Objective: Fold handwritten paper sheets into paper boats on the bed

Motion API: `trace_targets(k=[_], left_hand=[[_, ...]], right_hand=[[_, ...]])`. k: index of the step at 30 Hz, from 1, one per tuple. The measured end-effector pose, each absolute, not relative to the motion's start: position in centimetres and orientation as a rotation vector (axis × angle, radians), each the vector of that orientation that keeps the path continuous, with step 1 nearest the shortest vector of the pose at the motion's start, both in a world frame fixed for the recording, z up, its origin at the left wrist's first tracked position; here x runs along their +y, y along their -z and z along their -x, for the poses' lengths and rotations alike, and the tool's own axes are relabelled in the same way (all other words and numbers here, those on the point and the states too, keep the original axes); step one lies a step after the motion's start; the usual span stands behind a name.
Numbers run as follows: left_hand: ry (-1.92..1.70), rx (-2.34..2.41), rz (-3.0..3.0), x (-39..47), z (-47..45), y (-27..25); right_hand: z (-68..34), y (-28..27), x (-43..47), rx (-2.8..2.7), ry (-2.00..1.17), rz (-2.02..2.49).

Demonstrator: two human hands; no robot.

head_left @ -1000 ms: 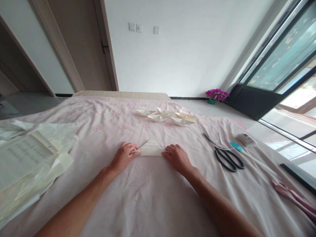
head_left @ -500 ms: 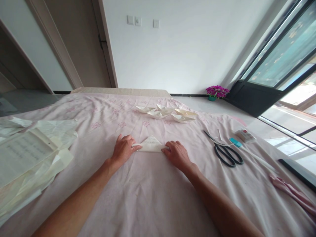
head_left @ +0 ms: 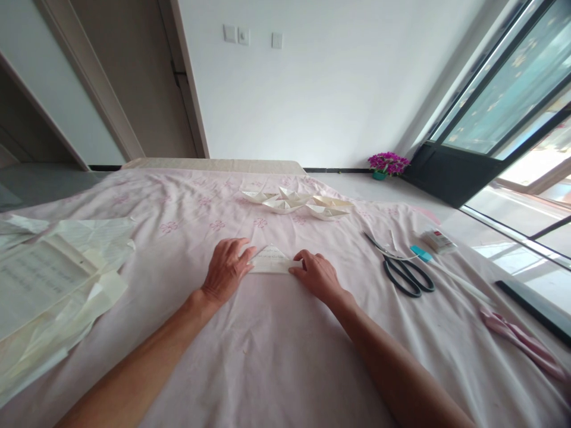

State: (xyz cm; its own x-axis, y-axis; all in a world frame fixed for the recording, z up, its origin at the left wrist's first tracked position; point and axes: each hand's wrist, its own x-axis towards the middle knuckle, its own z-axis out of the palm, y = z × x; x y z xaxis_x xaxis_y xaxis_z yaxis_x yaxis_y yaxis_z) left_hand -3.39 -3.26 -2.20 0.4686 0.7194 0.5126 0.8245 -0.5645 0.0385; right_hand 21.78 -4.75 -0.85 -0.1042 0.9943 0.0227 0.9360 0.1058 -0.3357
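A folded sheet of paper [head_left: 270, 261] with writing on it lies on the pink cloth, its peak pointing away from me and a straight band along its near edge. At its left end is my left hand [head_left: 226, 267], thumb and fingers apart, the thumb at the paper's edge. My right hand [head_left: 317, 272] pinches the right end between thumb and fingers. Beyond the paper stand several folded paper boats [head_left: 289, 203] in a cluster.
A stack of loose paper sheets [head_left: 49, 279] lies at the left. On the right are black-handled scissors [head_left: 408, 276], a light blue object [head_left: 420, 254], a small box [head_left: 438, 241] and a pink cloth strip [head_left: 520, 342]. A potted flower [head_left: 387, 164] stands on the floor beyond.
My left hand has loosened its pinch on the paper's left end, and its fingers have lifted and spread. My right hand stays on the right end. The view has shifted slightly.
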Motion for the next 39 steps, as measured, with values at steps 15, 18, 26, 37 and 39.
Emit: trace_targets(k=[15, 18, 26, 37, 39], left_hand=[[0.178, -1.151, 2.657, -6.4, 0.6, 2.8], [0.16, -1.158, 2.61, -6.6, 0.2, 2.9], [0.172, -1.197, 2.596, -6.7, -0.4, 2.8], [0.155, -1.216, 2.521, -6.8, -1.0, 3.0], [0.144, -1.219, 2.512, -6.9, -1.0, 3.0]], right_hand=[[-23.5, 0.3, -3.3, -2.17, -0.588, 1.831], [-23.6, 0.4, -3.1, -2.168, -0.591, 1.844], [-23.5, 0.6, -3.2, -2.158, -0.537, 1.859], [-23.2, 0.5, -3.7, -2.138, -0.494, 1.87], [-23.2, 0.6, -3.7, -2.134, -0.488, 1.861]])
